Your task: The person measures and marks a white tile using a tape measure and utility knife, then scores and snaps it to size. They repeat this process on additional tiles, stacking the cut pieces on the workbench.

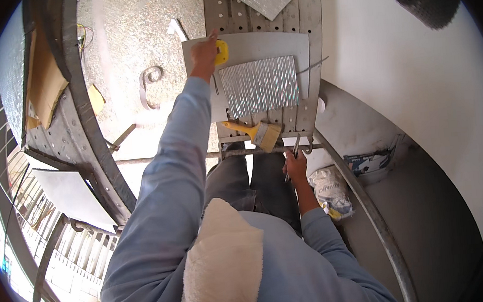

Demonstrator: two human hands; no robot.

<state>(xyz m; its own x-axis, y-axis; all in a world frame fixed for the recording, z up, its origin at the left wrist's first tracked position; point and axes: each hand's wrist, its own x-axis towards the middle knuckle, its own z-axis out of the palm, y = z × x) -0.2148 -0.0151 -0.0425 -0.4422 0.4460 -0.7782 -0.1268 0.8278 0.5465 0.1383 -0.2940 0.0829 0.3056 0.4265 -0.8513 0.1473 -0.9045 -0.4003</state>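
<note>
Head view, quantity 1: wide fisheye, left of 2 cameras worn side by side on the person's head; upright, unmirrored. Faces steeply down and forward. Nearest the lens: white towel and blue shirt, bottom centre. Mid-range: left hand, above centre; right hand, just below and right of centre. Beyond: perforated metal platform, top. Metal rail at right appears bowed; dark rim rings the field.

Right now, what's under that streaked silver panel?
A plain grey sheet shows past its sides. A thin rod shows at its right edge; whether that continues beneath is hidden.
</note>
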